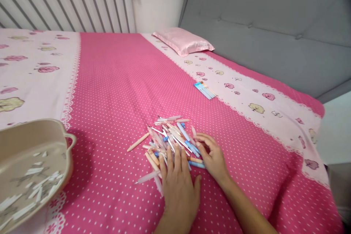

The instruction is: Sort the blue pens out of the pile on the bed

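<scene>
In the head view, we are looking down on a pink bedsheet with white polka dots [115,91] that is filling most of the frame. Just below the centre, a loose pile of slim plastic pens and pen barrels in white, peach and blue [171,137] is lying on the sheet, with a few strays pointing out towards the left.

Our left hand [179,184] is lying palm down at the pile's near edge. It is fully open with the fingers spread, their tips resting on the nearest pieces and gripping nothing. Our right hand [214,157] is coming in from the lower right and touching the pile's right side with its fingers curled inward. We cannot tell whether they are pinching a piece.

We are judging these pieces to be light, stiff and smooth. They are likely to roll or slide on the soft sheet, so a fingertip pinch at mid-barrel, or a two-handed scoop from the sides, is looking like the best hold.

At the lower left, a beige plastic basin with a loop handle [67,142] is holding white scraps. Right of centre and well apart from the pile, a small bundle of blue pens [205,90] is lying near the sheet's lace border. A pink satin pillow [183,41] is sitting at upper centre, beside a grey padded headboard [260,25].
</scene>
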`<state>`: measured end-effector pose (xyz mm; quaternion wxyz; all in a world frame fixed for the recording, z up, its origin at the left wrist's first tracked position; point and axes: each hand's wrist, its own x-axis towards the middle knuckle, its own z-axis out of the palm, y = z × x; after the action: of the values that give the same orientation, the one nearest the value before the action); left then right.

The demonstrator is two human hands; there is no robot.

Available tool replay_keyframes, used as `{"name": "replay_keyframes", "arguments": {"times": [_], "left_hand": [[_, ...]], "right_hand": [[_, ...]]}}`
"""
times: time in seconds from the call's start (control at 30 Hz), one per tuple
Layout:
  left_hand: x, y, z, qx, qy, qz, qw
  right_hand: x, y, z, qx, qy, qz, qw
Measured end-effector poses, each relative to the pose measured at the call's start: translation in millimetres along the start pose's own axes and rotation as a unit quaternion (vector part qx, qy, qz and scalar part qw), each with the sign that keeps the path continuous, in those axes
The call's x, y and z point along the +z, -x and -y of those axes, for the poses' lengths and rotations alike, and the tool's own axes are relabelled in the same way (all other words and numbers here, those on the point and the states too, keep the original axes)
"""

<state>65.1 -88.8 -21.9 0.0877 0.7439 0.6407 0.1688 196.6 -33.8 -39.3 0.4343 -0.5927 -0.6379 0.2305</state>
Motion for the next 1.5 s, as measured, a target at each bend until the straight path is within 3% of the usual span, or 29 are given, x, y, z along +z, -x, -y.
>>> {"name": "replay_keyframes", "arguments": {"times": [0.17, 0.27, 0.73, 1.07, 1.5], "left_hand": [[-1.4, -0.2, -1.6, 0.006, 0.007, 0.024, 1.000], [-0.5, -0.3, -1.7, 0.005, 0.011, 0.031, 0.999], [-3.8, 2.5, -4.3, 0.010, 0.024, 0.044, 0.999], [3.9, 5.3, -3.3, 0.031, 0.036, 0.043, 0.998], [10.6, 9.0, -2.9, 0.050, 0.017, 0.003, 0.999]], "right_hand": [[-1.3, 2.1, 9.5, -0.099, 0.117, 0.121, 0.981], [-0.5, 2.2, 9.4, -0.110, 0.129, 0.152, 0.974], [-0.5, 5.1, 9.3, 0.017, -0.012, 0.006, 1.000], [-0.4, 1.1, 10.2, 0.003, 0.011, 0.021, 1.000], [0.4, 0.7, 3.2, 0.166, -0.147, -0.041, 0.974]]}}
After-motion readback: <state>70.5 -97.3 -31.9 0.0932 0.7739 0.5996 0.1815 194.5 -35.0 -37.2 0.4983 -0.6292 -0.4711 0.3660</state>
